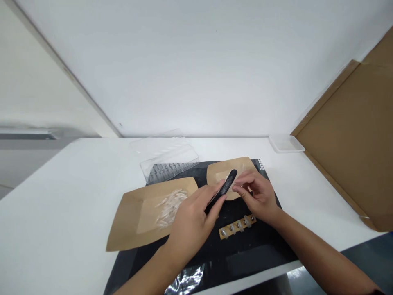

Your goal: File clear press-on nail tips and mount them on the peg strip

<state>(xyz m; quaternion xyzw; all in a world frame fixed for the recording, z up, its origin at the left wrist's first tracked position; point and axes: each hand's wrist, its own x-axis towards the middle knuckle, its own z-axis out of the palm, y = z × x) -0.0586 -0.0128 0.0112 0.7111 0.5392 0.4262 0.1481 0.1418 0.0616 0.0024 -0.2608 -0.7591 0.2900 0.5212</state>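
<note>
My left hand (192, 221) is closed on the lower end of a slim, round-ended black nail file (222, 190), pinching it between thumb and fingers. My right hand (256, 196) is half curled, its fingertips (236, 188) drawn together just beside the file's upper end; I cannot tell whether they hold anything. Below them, a wooden strip (237, 226) carries small glossy tips on a matte black mat (245, 262). Clear slivers (170, 207) heap on a creased kraft-paper sheet (129, 229), and a second sheet (230, 168) lies beneath the file.
</note>
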